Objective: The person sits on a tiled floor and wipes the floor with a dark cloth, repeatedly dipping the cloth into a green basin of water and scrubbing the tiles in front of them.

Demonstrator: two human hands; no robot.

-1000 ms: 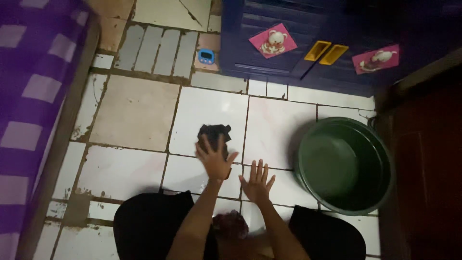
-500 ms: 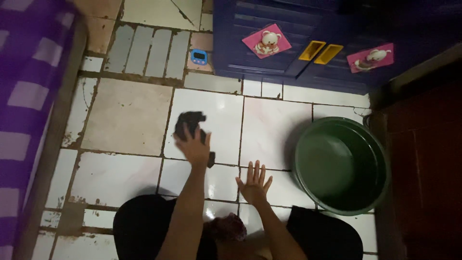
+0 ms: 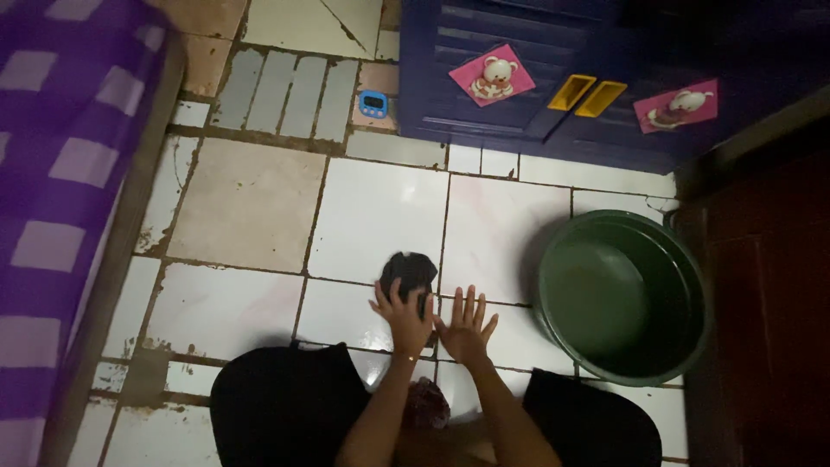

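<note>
Cloth [image 3: 409,270], dark and wadded, sits on white floor tile [image 3: 372,216], pinned under left hand [image 3: 403,316] with fingers gripping it. Right hand [image 3: 465,327], at 3 o'clock of left, rests flat, fingers spread. Firm, even pressure and overlapping strokes would likely serve best; green basin [image 3: 683,259] stands farther at 3 o'clock.

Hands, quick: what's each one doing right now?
Left hand: pressing the dark cloth on the floor tiles.
Right hand: open, flat on the tiles, holding nothing.
</note>
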